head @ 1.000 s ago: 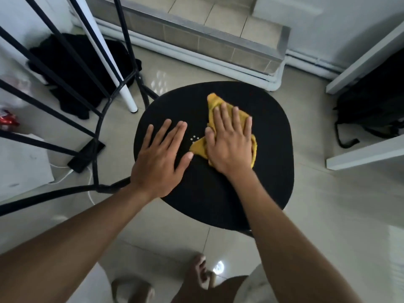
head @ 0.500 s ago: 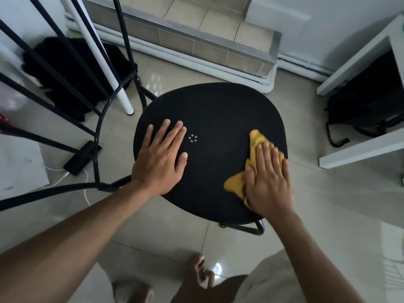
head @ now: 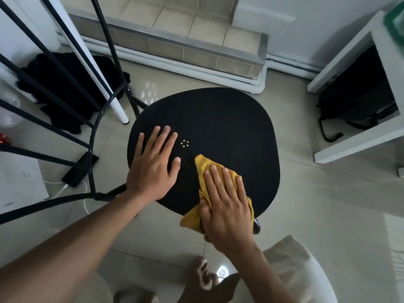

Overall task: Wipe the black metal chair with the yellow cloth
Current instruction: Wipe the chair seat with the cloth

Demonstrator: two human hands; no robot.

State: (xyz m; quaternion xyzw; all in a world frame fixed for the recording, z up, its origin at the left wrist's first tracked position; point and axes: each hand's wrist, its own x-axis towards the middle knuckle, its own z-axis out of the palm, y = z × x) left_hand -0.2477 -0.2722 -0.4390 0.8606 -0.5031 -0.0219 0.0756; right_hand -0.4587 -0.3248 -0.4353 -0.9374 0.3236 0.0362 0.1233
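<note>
The black metal chair fills the middle of the view, its rounded seat facing up and its barred backrest rising at the left. My left hand lies flat on the seat's left side, fingers spread, holding nothing. My right hand presses flat on the yellow cloth at the seat's near edge. A cloth corner hangs over the rim. Most of the cloth is hidden under my palm. A ring of small holes marks the seat centre.
A white pole stands left of the seat. Dark clothing lies on the tiled floor behind the backrest. A phone on a white cable lies at the left. A white shelf with a black bag is at the right. My bare foot is below.
My right hand swept the cloth from the seat's middle to its right edge, then back left to the near edge. My left hand stayed put.
</note>
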